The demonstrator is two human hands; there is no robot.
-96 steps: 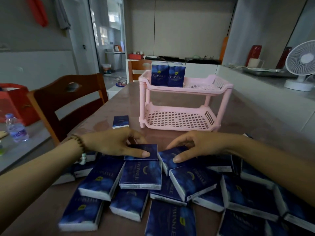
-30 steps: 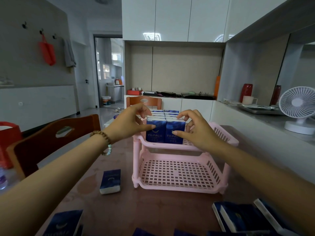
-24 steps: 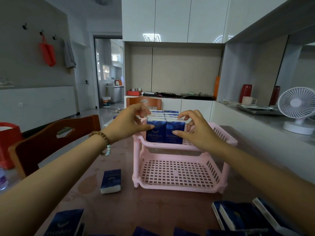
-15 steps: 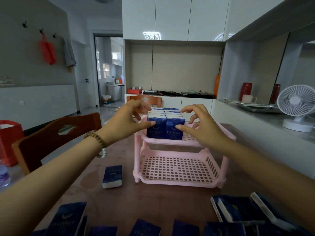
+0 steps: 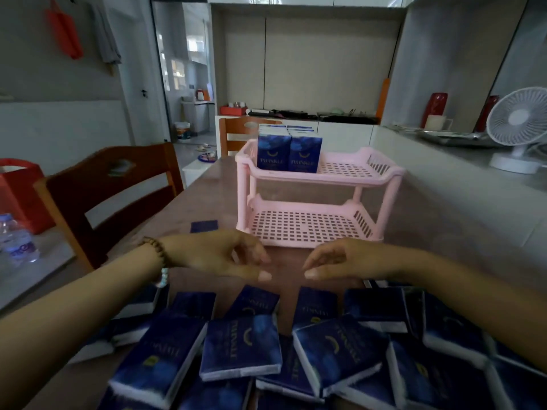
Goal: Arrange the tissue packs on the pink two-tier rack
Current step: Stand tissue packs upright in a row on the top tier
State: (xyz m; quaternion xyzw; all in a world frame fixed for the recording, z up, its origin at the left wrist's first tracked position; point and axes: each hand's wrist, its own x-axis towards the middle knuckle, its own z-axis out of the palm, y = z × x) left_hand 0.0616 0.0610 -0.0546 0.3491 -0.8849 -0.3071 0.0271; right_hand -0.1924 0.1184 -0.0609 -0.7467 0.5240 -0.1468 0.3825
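Pickup step, it seems: nothing held yet
The left hand (image 5: 225, 258) and right hand (image 5: 340, 260) hover slack-fingered and empty above loose tissue packs (image 5: 241, 347) at 6 o'clock; the rack (image 5: 325, 179) at 12 o'clock has upright packs (image 5: 288, 153) on top. Next: grip one each.

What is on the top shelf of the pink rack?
Blue tissue packs stand upright in two rows at the left end of the top shelf. The front pair hides how many stand behind.

Upright packs (image 5: 288, 153) block the upper left of the pink rack (image 5: 340, 179); the right lies open. Loose packs (image 5: 241, 347) crowd the near table (image 5: 207, 199).
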